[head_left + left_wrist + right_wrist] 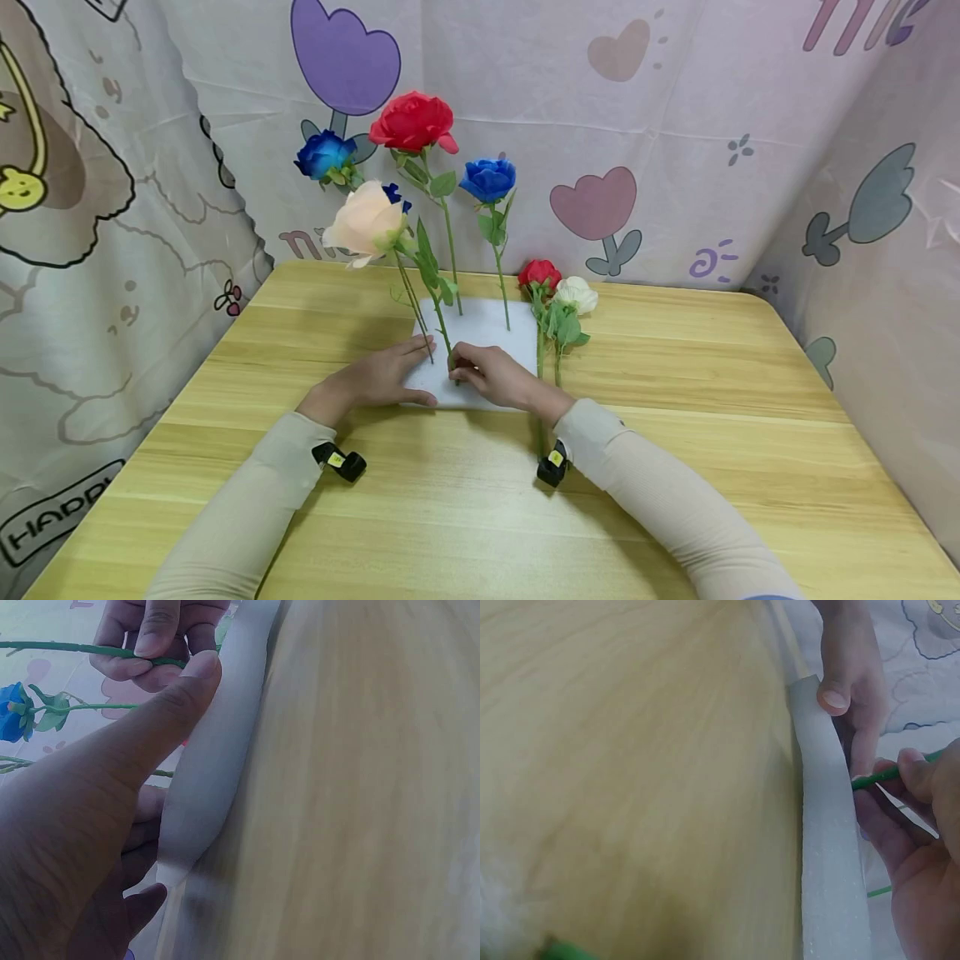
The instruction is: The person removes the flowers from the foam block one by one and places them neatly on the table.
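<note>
A white foam slab [491,396] lies on the table, with several artificial roses standing in it. My left hand [378,375] rests on the slab's left side, thumb and fingers spread apart. Just right of it, my right hand [491,375] pinches the lower part of a green stem [877,778] between thumb and fingers, close to the foam surface. This leafy stem appears to lead up to a peach rose [366,223] leaning left. A red rose [414,122] and a blue rose [489,180] stand behind. Another blue rose [326,156] rises at left; the peach bloom partly hides more blue petals.
A smaller red rose [540,273] and a white rose [576,294] lie on the table right of the slab, their stems partly under my right forearm. A patterned curtain [675,108] hangs behind the wooden table [712,375].
</note>
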A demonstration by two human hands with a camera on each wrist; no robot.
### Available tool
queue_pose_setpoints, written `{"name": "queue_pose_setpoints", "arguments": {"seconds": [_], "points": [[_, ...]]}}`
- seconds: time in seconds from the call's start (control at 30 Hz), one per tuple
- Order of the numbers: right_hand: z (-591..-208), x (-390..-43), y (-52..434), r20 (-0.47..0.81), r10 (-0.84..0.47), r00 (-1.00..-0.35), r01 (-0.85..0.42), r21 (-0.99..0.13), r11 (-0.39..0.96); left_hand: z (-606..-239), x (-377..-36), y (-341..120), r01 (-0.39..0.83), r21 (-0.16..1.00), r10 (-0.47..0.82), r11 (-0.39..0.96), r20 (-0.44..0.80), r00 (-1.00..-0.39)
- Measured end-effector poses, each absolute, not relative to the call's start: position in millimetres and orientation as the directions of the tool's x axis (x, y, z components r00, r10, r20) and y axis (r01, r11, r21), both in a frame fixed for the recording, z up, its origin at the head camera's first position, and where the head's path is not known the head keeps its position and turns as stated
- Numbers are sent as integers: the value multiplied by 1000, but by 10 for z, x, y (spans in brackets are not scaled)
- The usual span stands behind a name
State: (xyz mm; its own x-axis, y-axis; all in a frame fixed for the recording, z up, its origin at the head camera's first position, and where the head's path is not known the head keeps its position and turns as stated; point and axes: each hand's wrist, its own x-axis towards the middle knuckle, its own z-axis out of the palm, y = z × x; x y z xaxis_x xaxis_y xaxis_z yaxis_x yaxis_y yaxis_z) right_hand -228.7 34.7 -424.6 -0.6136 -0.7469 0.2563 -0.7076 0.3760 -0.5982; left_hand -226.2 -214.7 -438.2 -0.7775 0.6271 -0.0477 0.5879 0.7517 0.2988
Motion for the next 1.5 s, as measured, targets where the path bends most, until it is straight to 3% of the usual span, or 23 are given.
{"name": "queue_pose_setpoints", "arguments": {"seconds": [0.7, 1.23, 1.5], "points": [[-4229, -2231, 298, 299, -717, -629, -728, -549, 410, -4344, -2230, -2142, 571, 298, 610, 765, -54, -790], [-4224, -2254, 309, 295, -718, -630, -714, -584, 386, -4387, -2253, -2170, 612, 319, 651, 724, -19, -759], [-4180, -2257, 319, 268, -708, -653, -656, -668, 352, -4375, -2245, -2151, 612, 320, 651, 723, -19, -759]]}}
